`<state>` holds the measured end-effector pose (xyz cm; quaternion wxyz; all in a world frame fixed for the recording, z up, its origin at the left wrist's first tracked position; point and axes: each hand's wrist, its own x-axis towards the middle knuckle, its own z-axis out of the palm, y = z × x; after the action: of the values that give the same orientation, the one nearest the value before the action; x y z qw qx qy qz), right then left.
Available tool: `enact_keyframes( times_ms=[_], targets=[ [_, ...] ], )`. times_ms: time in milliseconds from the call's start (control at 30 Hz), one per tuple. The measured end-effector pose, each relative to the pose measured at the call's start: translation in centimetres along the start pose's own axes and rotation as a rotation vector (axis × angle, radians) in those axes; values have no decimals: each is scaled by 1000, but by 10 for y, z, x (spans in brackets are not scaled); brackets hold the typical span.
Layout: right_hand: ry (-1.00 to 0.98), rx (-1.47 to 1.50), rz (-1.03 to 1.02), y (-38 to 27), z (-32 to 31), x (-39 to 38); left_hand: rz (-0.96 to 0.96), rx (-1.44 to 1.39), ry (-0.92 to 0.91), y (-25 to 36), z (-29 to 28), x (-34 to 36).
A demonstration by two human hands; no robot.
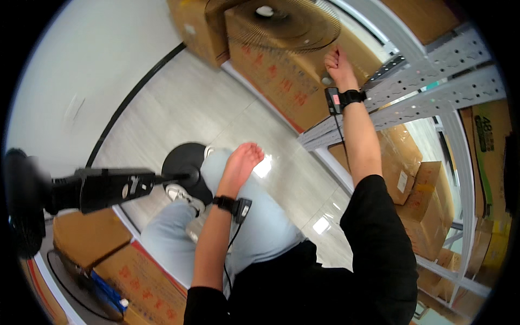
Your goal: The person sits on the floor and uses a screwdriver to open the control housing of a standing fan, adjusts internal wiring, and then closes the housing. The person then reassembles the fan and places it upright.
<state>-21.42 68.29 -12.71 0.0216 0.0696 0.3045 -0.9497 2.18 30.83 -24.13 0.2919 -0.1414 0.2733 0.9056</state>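
My right hand (pixel 339 66) reaches to the upper right, its fingers curled closed beside the rim of a round wire fan grille (pixel 281 33). The grille lies over a brown carton (pixel 271 76) on a shelf and has a white centre. Whether my fingers grip its rim cannot be made out. My left hand (pixel 241 165) is held over my knee, open, palm partly up, with nothing in it. To my left a black stand fan without its grille shows a blurred motor head (pixel 26 200), a black pole housing (pixel 111 189) and a round base (pixel 187 157) on the floor between my feet.
Grey perforated metal shelving (pixel 433 70) stands on the right, with several cartons (pixel 422 211) on it. More cartons (pixel 141 281), a blue object (pixel 108 290) and a black cable (pixel 59 276) are at lower left. A white wall (pixel 81 70) borders the tiled floor (pixel 179 97).
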Motion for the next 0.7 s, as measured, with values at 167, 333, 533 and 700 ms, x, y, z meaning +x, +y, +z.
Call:
enact_keyframes(
  times_ms=[167, 333, 533, 700],
  targets=[
    [-89, -449, 221, 117, 92, -107, -12, -170, 27, 9, 1, -12],
    [-448, -1508, 0, 257, 90, -193, 50, -556, -305, 6, -26, -8],
    [-592, -1796, -700, 294, 86, -214, 53, -318, -187, 12, -10, -13],
    [-755, -1726, -906, 280, 84, -212, 108, -417, -131, 13, -23, -3]
  ],
)
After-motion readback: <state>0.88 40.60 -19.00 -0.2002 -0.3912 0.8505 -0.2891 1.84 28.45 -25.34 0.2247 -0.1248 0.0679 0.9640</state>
